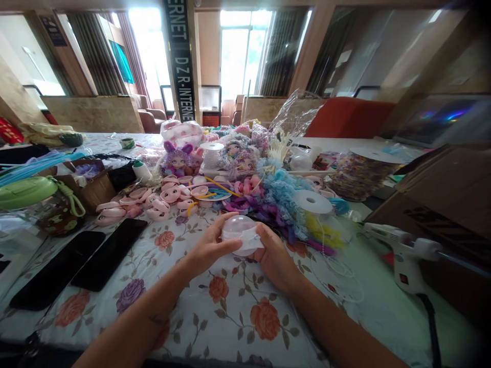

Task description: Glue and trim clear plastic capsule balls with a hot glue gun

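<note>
In the head view, the clear ball (240, 224) is at the centre of the frame, held between two bare hands just above the worktop (184, 327). A white strip (232, 236) lies across the near side of the ball. The left hand (209, 243) grasps the ball from the left, its thumb laid along the strip; the right hand (275, 253) has its fingers closed about the ball's right side, where an end of the strip juts out.

Behind the hands, towards the middle of the frame, lie pale pink doll pieces (170, 193), blue curly yarn (282, 190) and a white spool (312, 201). A purple-eared doll (177, 160) sits further back, left of centre. At the left of the frame, two black flat devices (109, 254) lie side by side, with a green-lidded jar (27, 192) beyond them. At the right, a white glue gun (407, 263) is in front of a cardboard box (437, 176). The worktop is covered with flower-printed cloth (230, 319).
</note>
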Motion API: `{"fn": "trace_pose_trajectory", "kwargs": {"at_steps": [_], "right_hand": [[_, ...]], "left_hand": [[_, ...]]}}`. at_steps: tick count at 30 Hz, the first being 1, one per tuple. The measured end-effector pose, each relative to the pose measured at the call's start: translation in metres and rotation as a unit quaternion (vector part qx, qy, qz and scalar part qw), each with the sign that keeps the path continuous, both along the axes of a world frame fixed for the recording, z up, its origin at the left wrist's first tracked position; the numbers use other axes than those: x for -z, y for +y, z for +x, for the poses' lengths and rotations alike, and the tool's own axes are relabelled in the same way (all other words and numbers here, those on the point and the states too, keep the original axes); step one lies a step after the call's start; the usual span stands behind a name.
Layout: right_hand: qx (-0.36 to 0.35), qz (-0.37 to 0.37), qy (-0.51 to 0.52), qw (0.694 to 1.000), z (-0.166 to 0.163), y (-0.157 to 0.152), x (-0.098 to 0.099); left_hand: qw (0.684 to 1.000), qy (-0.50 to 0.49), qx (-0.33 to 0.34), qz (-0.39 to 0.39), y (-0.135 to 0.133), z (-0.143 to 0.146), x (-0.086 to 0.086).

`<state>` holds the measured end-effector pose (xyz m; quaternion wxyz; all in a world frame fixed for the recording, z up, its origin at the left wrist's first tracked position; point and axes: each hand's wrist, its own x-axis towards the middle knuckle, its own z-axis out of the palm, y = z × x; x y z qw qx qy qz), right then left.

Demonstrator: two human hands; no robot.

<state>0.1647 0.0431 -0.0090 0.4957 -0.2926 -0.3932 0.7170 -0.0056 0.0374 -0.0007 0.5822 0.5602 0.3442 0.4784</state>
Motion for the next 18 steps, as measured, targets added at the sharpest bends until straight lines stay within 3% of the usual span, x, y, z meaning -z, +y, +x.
{"fn": "trace_pose_trajectory", "kwargs": {"at_steps": [18], "right_hand": [[-0.007, -0.006, 0.018, 1.000, -0.0011, -0.0016, -0.0007]], "left_hand": [[0.993, 0.075, -0.043, 0.078, 0.0017, -0.0009, 0.0067]]}}
